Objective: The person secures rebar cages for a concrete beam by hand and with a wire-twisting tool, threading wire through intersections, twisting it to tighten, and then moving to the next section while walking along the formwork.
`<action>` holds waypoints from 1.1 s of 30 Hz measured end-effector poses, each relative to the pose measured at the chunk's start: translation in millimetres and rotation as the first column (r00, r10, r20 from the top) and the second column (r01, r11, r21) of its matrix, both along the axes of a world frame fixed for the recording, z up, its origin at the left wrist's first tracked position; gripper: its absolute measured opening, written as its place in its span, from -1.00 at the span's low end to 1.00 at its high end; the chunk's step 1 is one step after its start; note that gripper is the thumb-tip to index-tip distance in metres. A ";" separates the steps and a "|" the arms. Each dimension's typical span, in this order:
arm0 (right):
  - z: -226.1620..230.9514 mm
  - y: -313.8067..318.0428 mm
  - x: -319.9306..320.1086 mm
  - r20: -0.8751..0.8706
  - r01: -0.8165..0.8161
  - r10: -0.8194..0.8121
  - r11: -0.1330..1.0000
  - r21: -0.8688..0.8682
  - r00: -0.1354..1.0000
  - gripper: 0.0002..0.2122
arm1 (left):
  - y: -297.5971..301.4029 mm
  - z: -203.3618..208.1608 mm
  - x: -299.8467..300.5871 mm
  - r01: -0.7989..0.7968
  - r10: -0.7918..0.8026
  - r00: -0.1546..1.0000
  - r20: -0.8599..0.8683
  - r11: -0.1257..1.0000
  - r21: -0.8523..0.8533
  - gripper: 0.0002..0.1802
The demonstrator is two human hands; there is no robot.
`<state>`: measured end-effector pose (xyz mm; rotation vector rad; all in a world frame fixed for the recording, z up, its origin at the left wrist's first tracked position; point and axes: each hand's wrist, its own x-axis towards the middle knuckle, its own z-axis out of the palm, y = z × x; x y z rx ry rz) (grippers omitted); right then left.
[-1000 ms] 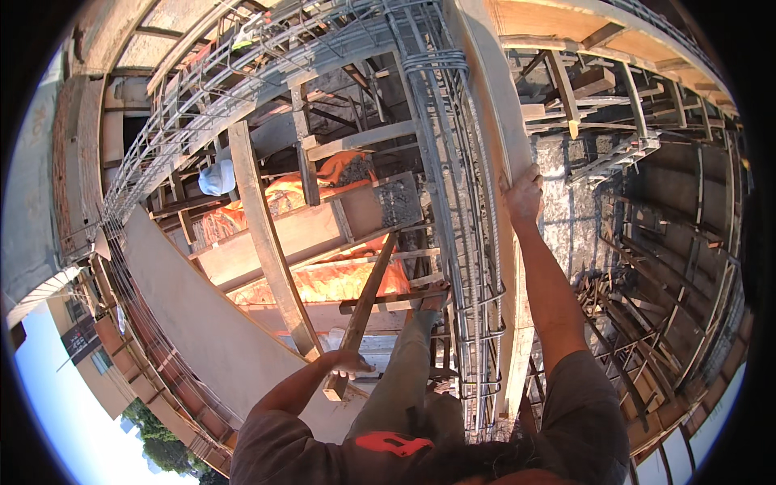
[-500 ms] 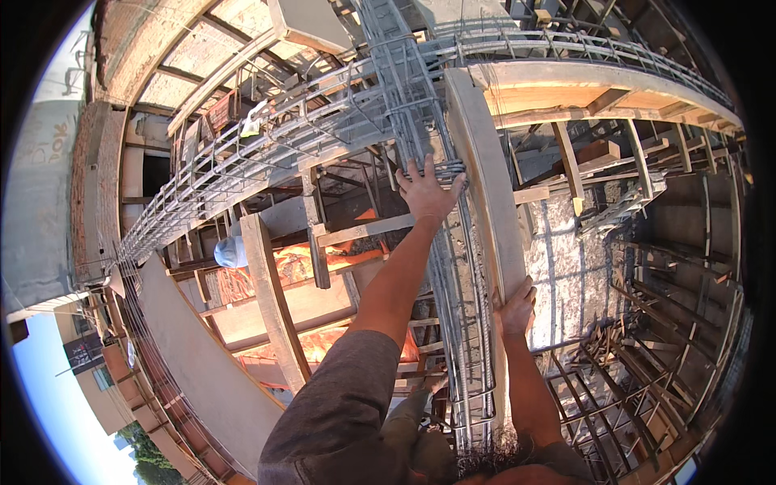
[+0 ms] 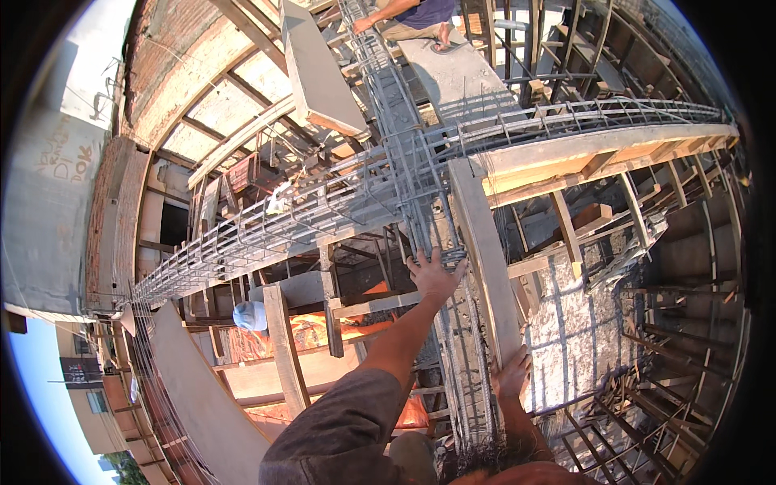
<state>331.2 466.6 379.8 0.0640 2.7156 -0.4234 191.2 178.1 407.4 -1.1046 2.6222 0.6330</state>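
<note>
My left hand (image 3: 436, 275) lies with spread fingers on a steel rebar cage (image 3: 465, 323) that runs away from me. A cluster of stirrup bars (image 3: 454, 256) sits at its fingertips. To the right of the cage stands a long grey formwork board (image 3: 487, 259), on edge. My right hand (image 3: 512, 373) grips the near part of this board, thumb on one side and fingers on the other. Farther ahead the cage crosses another rebar cage (image 3: 291, 212) running left to right.
At the far end a co-worker's hand (image 3: 361, 25) touches the cage, a bare foot (image 3: 443, 36) on a grey slab (image 3: 461, 73). Below left, a person's light-blue cap (image 3: 250, 316) shows near orange sheeting (image 3: 323, 327). Timber beams (image 3: 285, 347) cross openings; rods (image 3: 622, 436) lie lower right.
My view has tilted up, so the scene sits lower and the co-worker at the far end has come into sight. Both hands stay at about the same spots on cage and board.
</note>
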 end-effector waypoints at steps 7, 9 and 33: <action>-11.4 -0.7 3.0 -0.007 0.076 -0.076 0.997 0.029 0.997 -0.09 | 3.5 -10.9 -3.4 -0.010 0.008 0.999 -0.037 0.999 -0.041 -0.06; -6.8 0.4 6.4 -0.021 0.080 -0.079 0.995 0.067 0.997 -0.09 | 3.6 -16.6 -2.3 0.004 -0.007 0.996 -0.086 0.999 -0.037 -0.04; 4.2 -7.9 -10.0 0.001 0.031 -0.031 0.992 0.126 1.000 -0.08 | -24.6 -14.1 7.8 0.157 -0.166 0.977 -0.136 0.985 -0.073 -0.14</action>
